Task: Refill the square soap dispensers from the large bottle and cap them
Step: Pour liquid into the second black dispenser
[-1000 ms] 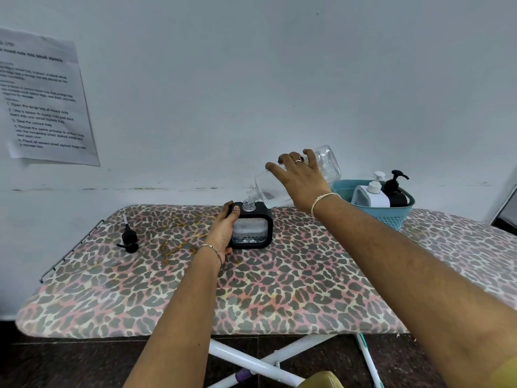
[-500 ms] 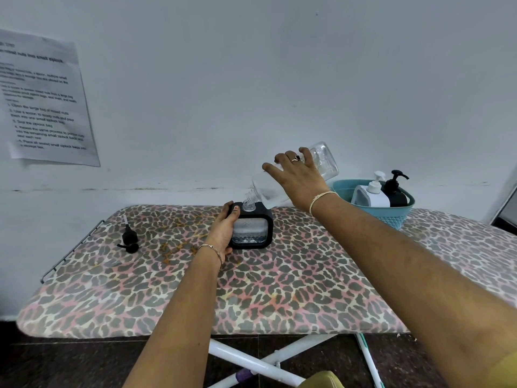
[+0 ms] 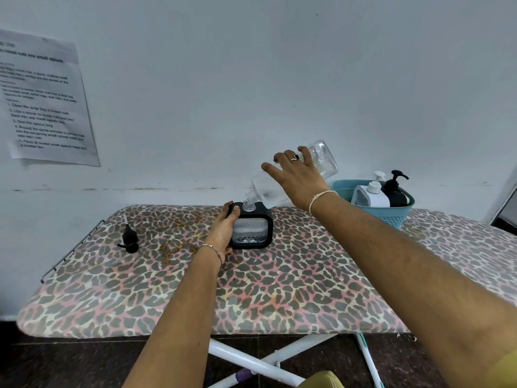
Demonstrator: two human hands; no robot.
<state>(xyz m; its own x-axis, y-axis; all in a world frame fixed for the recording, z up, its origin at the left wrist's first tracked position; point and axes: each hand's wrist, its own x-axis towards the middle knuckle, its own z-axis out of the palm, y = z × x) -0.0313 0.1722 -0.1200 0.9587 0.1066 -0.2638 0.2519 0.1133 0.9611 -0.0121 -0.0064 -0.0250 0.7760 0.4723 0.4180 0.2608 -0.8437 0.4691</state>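
A black square soap dispenser [image 3: 253,229] with a clear front window stands uncapped near the middle back of the leopard-print board [image 3: 251,289]. My left hand [image 3: 223,229] grips its left side. My right hand [image 3: 298,177] holds the large clear bottle [image 3: 321,158] tilted steeply, neck down, its mouth resting in the dispenser's top opening. Liquid with foam shows in the dispenser's window. A black pump cap [image 3: 129,238] lies on the board at the left.
A teal basket [image 3: 391,217] at the back right holds a white dispenser [image 3: 370,196] and a black dispenser [image 3: 396,191], both with pumps on. A printed sheet [image 3: 42,102] hangs on the wall at left. The board's metal rack [image 3: 70,247] sticks out at its left end.
The bottle's base has risen a little, so it tilts more steeply into the dispenser. My left hand and the dispenser have stayed in place.
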